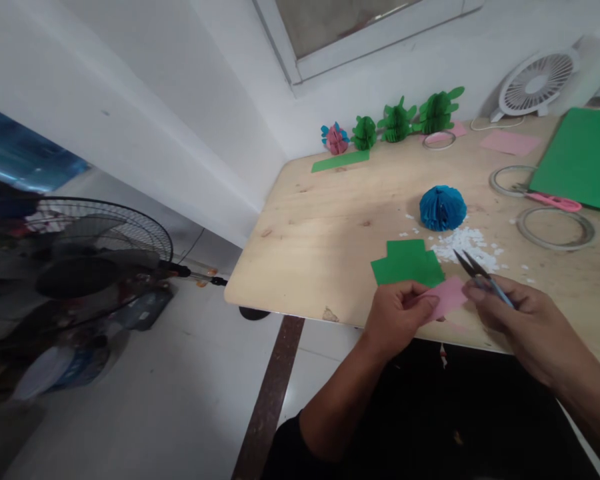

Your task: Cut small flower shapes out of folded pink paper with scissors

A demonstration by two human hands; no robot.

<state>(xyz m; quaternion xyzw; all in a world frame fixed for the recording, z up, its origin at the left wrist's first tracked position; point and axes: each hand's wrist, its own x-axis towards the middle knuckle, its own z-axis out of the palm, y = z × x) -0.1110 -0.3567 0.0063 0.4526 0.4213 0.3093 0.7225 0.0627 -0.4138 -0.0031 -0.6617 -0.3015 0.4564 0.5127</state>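
My left hand (397, 313) pinches a small piece of pink paper (449, 297) between thumb and fingers near the table's front edge. A pair of scissors (500, 291) lies in my right hand (510, 307), their dark blades pointing up and away, slightly apart. The fingertips of this hand are close to the right edge of the pink paper; whether they touch it I cannot tell. Just beyond my hands are green paper pieces (407, 260), a heap of small white bits (467, 243) and a blue folded-paper ball (443, 208).
Along the wall stand a pink-and-blue paper figure (337, 139) and several green paper figures (397, 121). Tape rolls (555, 229), pink-handled scissors (555, 201), a green sheet (580, 160) and a white fan (537, 83) are to the right. A floor fan (95, 260) stands left of the table (280, 267).
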